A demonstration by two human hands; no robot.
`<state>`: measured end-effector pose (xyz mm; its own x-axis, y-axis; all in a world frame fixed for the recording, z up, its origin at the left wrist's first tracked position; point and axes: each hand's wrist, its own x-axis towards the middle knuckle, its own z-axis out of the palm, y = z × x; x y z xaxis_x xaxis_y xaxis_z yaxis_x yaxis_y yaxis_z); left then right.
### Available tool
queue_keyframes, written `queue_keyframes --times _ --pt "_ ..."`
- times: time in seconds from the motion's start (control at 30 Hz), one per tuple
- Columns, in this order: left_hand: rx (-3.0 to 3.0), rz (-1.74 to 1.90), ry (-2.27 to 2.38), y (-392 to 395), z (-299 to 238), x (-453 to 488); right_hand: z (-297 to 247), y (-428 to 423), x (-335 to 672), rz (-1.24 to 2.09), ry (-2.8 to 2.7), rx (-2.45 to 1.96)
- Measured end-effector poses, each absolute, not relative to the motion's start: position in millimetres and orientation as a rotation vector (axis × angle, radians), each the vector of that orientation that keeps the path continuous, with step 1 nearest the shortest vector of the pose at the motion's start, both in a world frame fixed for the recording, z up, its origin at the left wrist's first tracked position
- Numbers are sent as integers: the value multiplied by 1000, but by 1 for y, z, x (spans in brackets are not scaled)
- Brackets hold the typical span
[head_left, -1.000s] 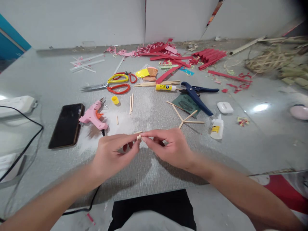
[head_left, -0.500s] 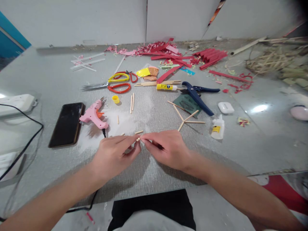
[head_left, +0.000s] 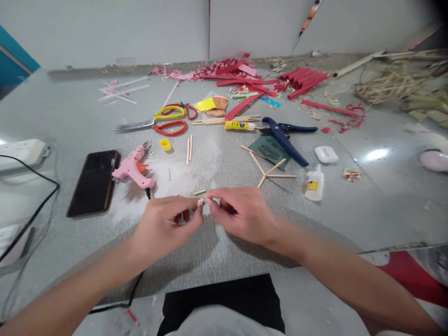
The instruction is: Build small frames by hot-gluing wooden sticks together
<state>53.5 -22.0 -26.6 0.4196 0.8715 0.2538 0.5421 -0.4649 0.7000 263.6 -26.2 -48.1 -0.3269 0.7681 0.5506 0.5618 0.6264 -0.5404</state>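
Observation:
My left hand (head_left: 164, 226) and my right hand (head_left: 241, 214) meet fingertip to fingertip just above the grey table (head_left: 70, 116). Both are closed in a pinch on one small pale wooden stick piece (head_left: 200, 201) between them. Another short stick piece (head_left: 200, 192) lies on the table just behind my fingers. A pink glue gun (head_left: 135, 168) lies to the left of my left hand. A star of joined wooden sticks (head_left: 268, 170) lies beyond my right hand.
A black phone (head_left: 94, 181) lies at the left, with a cable (head_left: 31, 219) and a white power strip (head_left: 21, 151). Scissors (head_left: 161, 123), a glue stick (head_left: 240, 125), blue cutters (head_left: 285, 137), a white glue bottle (head_left: 314, 184), an earbud case (head_left: 326, 154) and red paper strips (head_left: 252, 81) fill the far side.
Both hands have stayed together on the small stick piece, sinking slightly toward the table. The fingertips have shifted a little around the piece.

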Motion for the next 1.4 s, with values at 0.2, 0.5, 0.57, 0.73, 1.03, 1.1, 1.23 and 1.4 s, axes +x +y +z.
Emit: queue_keyframes --times 0.2,0.5,0.57,0.73,1.03,1.1,1.23,1.4 --pt "1623 551 1053 -19 -28 50 -45 -23 265 297 -1963 -1102" --pt "1024 397 712 -10 -21 39 -43 -22 268 313 -1950 -1141" --pt "984 401 683 -10 -20 39 -42 -22 270 265 -1968 -1068" --pt "936 386 660 -10 -19 39 -40 -23 272 176 -1958 -899" --pt "864 289 716 -7 -19 38 -33 -17 289 -121 -2331 -612" --pt "855 280 734 -6 -20 38 -31 -17 291 -142 -2372 -590" --pt "835 258 767 -5 -21 40 -27 -17 292 -180 -2449 -556" --pt "878 223 831 -5 -22 40 -25 -19 289 -273 -2493 -502"
